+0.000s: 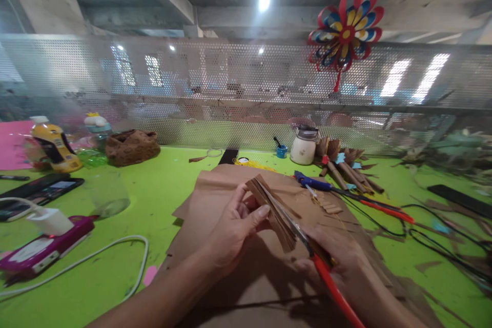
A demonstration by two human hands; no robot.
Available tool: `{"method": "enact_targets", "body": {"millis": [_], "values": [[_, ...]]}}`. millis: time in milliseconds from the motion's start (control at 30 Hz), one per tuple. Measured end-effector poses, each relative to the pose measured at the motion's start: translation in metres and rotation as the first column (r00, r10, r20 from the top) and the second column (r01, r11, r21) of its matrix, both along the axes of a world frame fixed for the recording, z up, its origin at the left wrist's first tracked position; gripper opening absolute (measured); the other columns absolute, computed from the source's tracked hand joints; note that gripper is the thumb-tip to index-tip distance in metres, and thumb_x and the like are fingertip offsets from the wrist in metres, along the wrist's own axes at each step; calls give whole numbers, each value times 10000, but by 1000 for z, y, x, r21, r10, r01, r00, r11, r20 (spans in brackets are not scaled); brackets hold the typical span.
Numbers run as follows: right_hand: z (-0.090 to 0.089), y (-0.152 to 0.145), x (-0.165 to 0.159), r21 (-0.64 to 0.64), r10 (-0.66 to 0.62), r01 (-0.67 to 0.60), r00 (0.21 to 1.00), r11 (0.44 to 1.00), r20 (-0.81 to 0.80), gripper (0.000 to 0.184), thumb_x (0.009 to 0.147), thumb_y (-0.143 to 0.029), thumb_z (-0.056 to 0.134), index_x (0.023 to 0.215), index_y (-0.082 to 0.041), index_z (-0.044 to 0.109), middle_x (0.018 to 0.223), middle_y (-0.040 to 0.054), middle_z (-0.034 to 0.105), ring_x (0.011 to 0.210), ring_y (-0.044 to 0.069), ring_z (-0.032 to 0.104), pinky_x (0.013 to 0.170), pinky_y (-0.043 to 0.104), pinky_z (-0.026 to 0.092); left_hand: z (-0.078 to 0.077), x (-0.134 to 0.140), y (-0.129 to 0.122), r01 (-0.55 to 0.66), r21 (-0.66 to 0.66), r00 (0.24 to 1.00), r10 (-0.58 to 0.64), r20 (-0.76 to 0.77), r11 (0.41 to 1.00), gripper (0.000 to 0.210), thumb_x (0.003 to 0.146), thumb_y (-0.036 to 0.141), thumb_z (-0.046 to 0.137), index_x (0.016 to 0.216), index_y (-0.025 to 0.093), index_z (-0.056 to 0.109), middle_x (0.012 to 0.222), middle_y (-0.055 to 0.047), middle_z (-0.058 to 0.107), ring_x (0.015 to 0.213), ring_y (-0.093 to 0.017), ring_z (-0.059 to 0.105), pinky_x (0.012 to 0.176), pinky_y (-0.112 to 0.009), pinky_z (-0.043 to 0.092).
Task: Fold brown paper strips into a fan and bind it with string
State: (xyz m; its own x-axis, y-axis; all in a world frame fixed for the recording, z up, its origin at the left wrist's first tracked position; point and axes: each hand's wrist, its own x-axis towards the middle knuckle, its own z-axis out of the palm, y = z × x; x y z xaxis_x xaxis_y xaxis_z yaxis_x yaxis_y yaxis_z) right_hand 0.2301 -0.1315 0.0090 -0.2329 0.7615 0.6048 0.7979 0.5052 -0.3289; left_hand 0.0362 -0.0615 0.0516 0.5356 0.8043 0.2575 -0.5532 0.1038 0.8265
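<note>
Between the thumb and fingers of my left hand [240, 223] is a folded stack of brown paper [277, 223], its layers fanned at the lower end. My right hand [338, 259] is closed around red-handled scissors [326, 279]. Their metal blades lie along the right edge of the folded paper, pointing up and left. A thin brown strip [282, 199] angles off beside the blades. Below both hands, large sheets of brown paper [219, 195] cover the middle of the table.
A blue glue gun [313, 182] with a black cord lies right of the paper. Rolled brown paper pieces [348, 171] and a white jar [303, 147] stand behind. On the left are a purple power strip [49, 246], a clear cup [109, 197], a yellow bottle [57, 146] and a phone [42, 195].
</note>
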Motion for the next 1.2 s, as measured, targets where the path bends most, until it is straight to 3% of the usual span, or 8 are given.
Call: {"method": "enact_targets", "body": {"millis": [100,300,500,633,800,933,1067,1200], "values": [[3,0,-2,14,5,-5,1000,1000,-19,238,805,-297,606,1020,-194,595,638,-9,579,526,122,532,488,195,429,-1,0,0,3,7,1000,-3,3,1000,289,837,97,594,1084,227,515,1084,-52,631,914,-136,620,783,-264,522],[5,-1,-7,58,-1,5,998,998,-68,103,791,-280,611,840,-195,577,599,-25,536,496,108,495,466,183,405,-4,2,-1,48,22,998,-49,28,999,316,815,92,625,1089,224,537,1030,-35,657,924,-101,618,857,-219,489],[5,-3,-5,75,13,-10,999,997,-40,155,795,-275,606,920,-185,597,616,-21,563,505,106,517,471,175,419,-2,2,-2,61,10,997,-61,42,998,314,811,104,635,1089,227,553,1015,-29,660,916,-101,621,854,-217,492],[4,-2,-5,28,16,-15,999,999,-39,139,802,-272,594,910,-186,616,663,-1,614,543,114,562,498,174,446,-1,2,-4,48,8,998,-48,44,999,308,810,106,639,1081,228,560,1004,-20,660,906,-88,617,829,-188,490],[5,-3,-5,68,12,-9,999,998,-50,122,796,-284,599,871,-191,624,612,-14,596,497,106,535,466,168,429,-3,3,-4,32,4,999,-32,18,999,312,803,124,651,1080,239,562,1005,-11,652,874,-90,614,800,-204,504],[3,-2,-3,84,-74,83,992,993,-107,173,799,-308,601,918,-186,632,651,0,623,536,119,561,507,182,451,-3,2,-2,18,0,1000,-18,-4,1000,292,800,137,653,1064,230,567,1026,-27,646,849,-104,614,766,-221,511],[0,5,8,27,-182,187,977,982,-114,253,809,-370,580,947,-172,654,678,19,658,547,140,584,527,212,457,-2,-1,1,14,-41,999,-16,-48,999,316,812,148,634,1108,228,559,1071,-50,635,857,-127,622,751,-247,511],[1,12,20,-179,-292,292,956,940,29,280,825,-417,547,948,-195,665,782,38,694,654,178,629,592,248,458,-2,-3,6,5,-141,995,-18,-93,990,290,787,168,656,1067,189,585,969,-46,650,778,-122,636,717,-238,499]]}}
